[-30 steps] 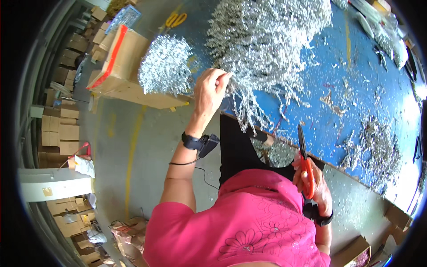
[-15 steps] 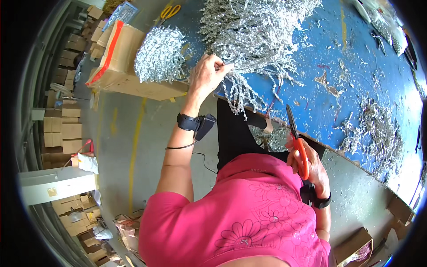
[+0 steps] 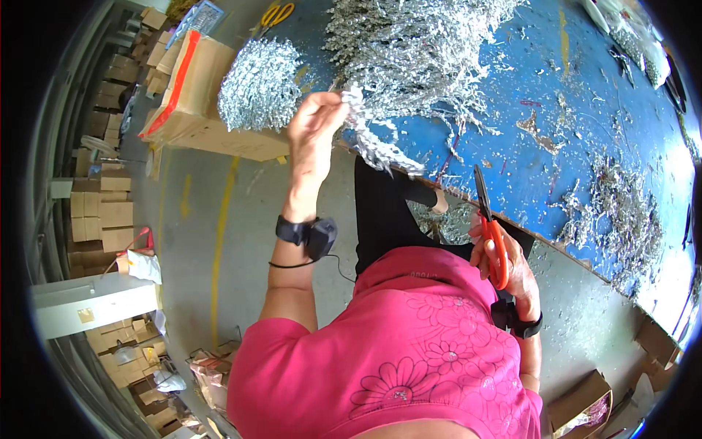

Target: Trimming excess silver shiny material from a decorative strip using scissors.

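At the near edge of the blue table (image 3: 504,150), my left hand (image 3: 313,135) supports a silver tinsel bunch (image 3: 374,148) by its upper left end; the loose ends trail down and rightward to the table edge. The large tinsel pile (image 3: 417,55) lies just beyond it.

Handling: expect the bunch to be light and limp, slightly slippery, with thin foil that probably sheds or tears if dragged. Take hold at the gathered end, where the strands come together; the free ends would likely splay.

Fingers, left: thumb and forefinger are pinched together on the bunch, with no gap visible. Fingers, right: my right hand (image 3: 515,272) is curled around the orange handles of the scissors (image 3: 497,256). The blades appear together, pointing toward the table. I cannot tell which fingers pass through the loops.
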{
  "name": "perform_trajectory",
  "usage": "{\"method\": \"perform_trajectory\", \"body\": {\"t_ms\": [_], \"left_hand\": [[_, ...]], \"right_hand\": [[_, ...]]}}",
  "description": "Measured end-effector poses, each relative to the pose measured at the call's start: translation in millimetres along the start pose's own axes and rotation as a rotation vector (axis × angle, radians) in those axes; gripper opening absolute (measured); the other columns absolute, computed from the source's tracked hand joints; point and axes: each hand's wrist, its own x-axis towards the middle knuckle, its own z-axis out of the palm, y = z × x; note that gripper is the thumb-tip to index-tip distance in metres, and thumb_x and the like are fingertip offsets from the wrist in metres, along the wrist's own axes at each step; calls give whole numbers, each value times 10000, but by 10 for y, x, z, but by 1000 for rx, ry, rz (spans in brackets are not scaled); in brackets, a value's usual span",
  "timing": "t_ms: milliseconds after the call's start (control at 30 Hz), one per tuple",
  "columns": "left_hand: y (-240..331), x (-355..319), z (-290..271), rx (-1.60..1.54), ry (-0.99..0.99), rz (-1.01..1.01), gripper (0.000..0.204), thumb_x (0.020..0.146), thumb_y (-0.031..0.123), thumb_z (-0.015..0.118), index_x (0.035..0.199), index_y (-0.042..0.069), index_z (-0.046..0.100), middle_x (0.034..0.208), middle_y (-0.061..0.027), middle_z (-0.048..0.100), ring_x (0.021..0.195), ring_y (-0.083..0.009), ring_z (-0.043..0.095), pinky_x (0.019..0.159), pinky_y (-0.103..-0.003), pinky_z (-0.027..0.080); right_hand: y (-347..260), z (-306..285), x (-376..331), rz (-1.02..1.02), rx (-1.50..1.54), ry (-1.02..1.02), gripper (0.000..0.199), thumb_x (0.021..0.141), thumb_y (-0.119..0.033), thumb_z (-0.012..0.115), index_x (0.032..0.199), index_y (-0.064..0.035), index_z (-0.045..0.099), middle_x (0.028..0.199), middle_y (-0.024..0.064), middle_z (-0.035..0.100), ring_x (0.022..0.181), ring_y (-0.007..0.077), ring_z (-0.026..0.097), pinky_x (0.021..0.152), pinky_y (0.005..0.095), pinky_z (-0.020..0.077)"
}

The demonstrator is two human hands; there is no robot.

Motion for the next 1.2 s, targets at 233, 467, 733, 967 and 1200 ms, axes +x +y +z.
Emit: {"method": "perform_trajectory", "body": {"t_ms": [233,467,733,967,1200], "left_hand": [[672,-193,-222,-91,-132,188,121,883,122,540,961,30,553,1096,-212,647,1053,-327,618,980,-525,438],[805,-185,-771,-498,199,93,149,952,113,484,1033,25,573,974,-169,662,958,-313,647,923,-474,502],[664,1082,-1393,643,400,583,103,922,76,628,1003,13,641,873,0,653,785,-65,570,714,-218,465],[-166,1930,-1897,1375,199,861,180,851,114,639,1023,71,670,851,-103,668,789,-337,629,728,-397,498],[59,438,-175,1051,-403,301,261,859,222,695,1051,57,634,951,-88,666,869,-250,648,772,-338,517]], "right_hand": [[19,80,85,-12,26,-18,405,976,-353,524,1193,-12,526,726,45,595,540,78,507,521,232,405],[305,-45,60,-18,140,-5,512,963,-460,521,1190,-2,502,699,89,613,480,110,539,437,228,390],[242,-21,43,-35,115,-7,501,955,-463,529,1159,-5,508,685,95,620,458,112,536,419,216,389],[41,88,28,-51,64,16,626,905,-533,575,1219,3,504,758,81,615,539,98,534,492,219,412],[12,87,-155,-202,15,17,975,773,-783,526,1306,29,444,1001,102,629,735,129,593,700,267,420]]}}
